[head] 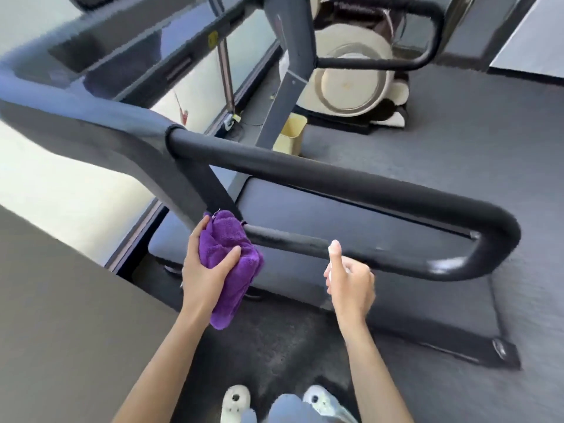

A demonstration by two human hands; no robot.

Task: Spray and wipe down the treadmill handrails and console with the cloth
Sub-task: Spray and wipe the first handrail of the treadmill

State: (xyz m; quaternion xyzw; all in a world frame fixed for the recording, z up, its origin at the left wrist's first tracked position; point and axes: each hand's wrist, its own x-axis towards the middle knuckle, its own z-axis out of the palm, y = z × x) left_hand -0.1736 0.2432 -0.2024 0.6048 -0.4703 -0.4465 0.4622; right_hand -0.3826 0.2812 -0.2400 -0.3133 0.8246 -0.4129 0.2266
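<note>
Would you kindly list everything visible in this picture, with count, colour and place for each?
handrail: one, black, looping across the middle
lower bar: one, black, under the handrail
console: one, dark grey, top left
cloth: one, purple, against the lower bar's left end
spray bottle: one, white, mostly hidden in the right hand
bin: one, pale yellow, on the floor behind
exercise machine: one, cream and black, top centre
shoes: two, white, bottom edge
left hand: grips the cloth
right hand: holds the spray bottle
</note>
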